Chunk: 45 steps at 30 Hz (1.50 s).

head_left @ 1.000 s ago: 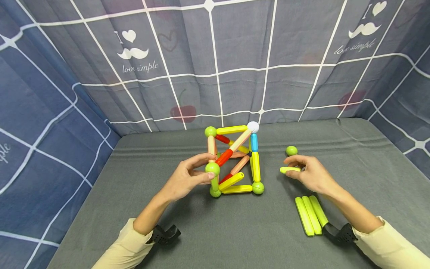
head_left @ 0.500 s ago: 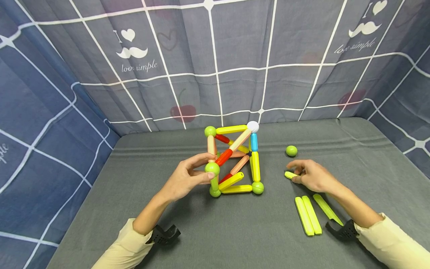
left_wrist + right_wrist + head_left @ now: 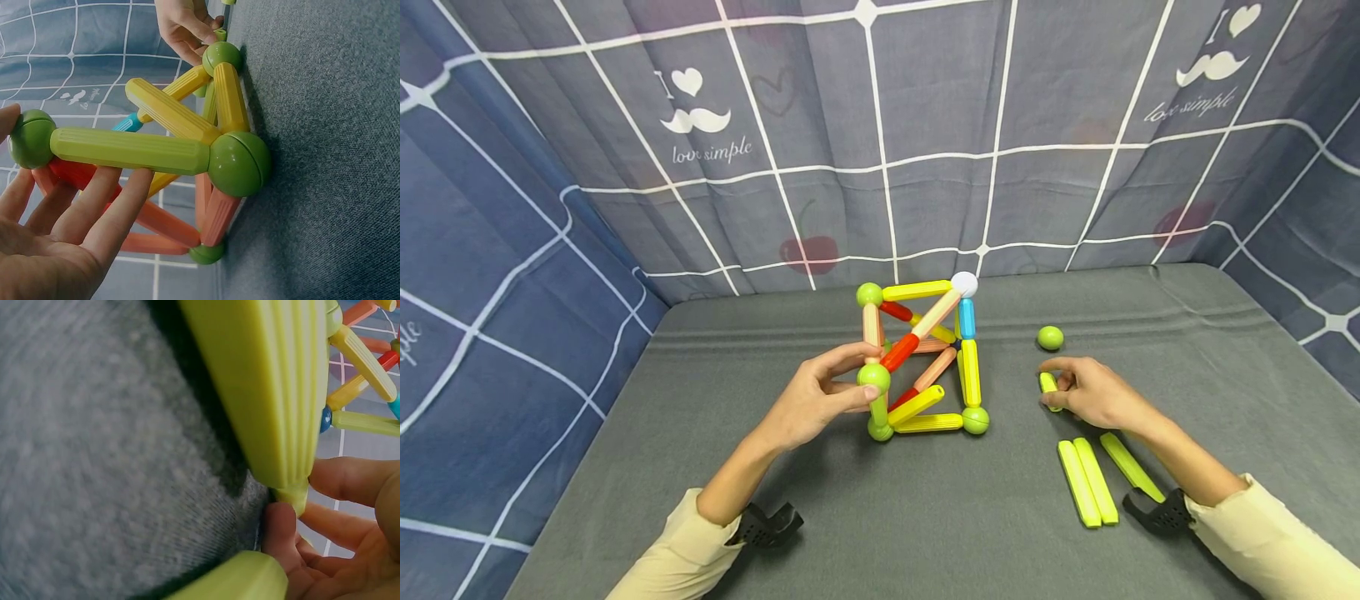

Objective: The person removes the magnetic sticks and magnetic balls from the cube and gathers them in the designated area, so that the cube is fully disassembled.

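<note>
My left hand (image 3: 805, 404) holds a green ball (image 3: 874, 377) at the front upper corner of a cube-like frame of magnetic building sticks and balls. In the left wrist view, the thumb touches the ball (image 3: 32, 139), and a lime stick (image 3: 128, 150) runs from it down to another green ball (image 3: 240, 164). A yellow stick (image 3: 917, 404) slants upward from that lower corner with a free end. Right of the frame, my right hand (image 3: 1097, 396) pinches a lime magnetic stick (image 3: 1049, 390) between thumb and fingers, close over the cloth. Part of that stick is hidden by the fingers.
Two lime sticks (image 3: 1087, 483) lie side by side in front of my right hand, and a third stick (image 3: 1131, 467) lies apart, near the wrist strap. A loose green ball (image 3: 1050, 337) rests behind the hand. Checked curtain (image 3: 820, 200) surrounds the grey cloth surface (image 3: 737, 342).
My right hand has drawn back slightly, and the stick it pinches has turned from lying crosswise to pointing toward me. One lime stick has shifted right, away from the other two. My left hand stays put.
</note>
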{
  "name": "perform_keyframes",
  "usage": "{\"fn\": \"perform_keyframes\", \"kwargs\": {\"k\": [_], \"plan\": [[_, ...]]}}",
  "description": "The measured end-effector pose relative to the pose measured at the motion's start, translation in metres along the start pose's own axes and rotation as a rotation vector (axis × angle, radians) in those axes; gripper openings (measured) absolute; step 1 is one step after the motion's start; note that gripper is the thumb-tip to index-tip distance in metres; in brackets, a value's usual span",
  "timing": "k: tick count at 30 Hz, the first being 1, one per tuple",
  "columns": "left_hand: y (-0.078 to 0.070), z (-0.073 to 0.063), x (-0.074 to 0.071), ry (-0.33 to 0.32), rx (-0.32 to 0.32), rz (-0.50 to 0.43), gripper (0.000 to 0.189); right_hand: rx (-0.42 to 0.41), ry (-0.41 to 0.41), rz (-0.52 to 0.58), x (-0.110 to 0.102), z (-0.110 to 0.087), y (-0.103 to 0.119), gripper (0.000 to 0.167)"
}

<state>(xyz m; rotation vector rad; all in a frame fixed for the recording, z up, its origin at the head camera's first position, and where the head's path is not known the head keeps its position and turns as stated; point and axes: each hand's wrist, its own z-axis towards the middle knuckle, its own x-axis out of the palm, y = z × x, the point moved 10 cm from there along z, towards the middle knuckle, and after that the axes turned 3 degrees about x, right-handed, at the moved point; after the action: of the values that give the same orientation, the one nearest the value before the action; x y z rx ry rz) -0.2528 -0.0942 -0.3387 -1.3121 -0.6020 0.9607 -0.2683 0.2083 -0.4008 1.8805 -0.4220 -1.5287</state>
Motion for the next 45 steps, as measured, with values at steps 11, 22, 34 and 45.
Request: {"fn": "perform_keyframes", "kwargs": {"k": [11, 22, 34, 45], "plan": [[0.001, -0.001, -0.001, -0.003, -0.005, 0.004, 0.045, 0.019, -0.004, 0.063, 0.001, 0.001, -0.003, 0.048], [0.0, -0.001, 0.0, 0.002, 0.001, -0.013, 0.046, -0.011, -0.098, 0.07, -0.012, -0.01, 0.023, 0.045], [0.002, 0.0, -0.001, -0.005, -0.002, -0.016, 0.045, -0.154, 0.042, 0.429, 0.039, -0.005, 0.1, 0.038], [0.001, 0.001, 0.0, -0.004, -0.004, -0.011, 0.046, -0.209, 0.057, 0.56, 0.064, 0.011, 0.125, 0.028]]}}
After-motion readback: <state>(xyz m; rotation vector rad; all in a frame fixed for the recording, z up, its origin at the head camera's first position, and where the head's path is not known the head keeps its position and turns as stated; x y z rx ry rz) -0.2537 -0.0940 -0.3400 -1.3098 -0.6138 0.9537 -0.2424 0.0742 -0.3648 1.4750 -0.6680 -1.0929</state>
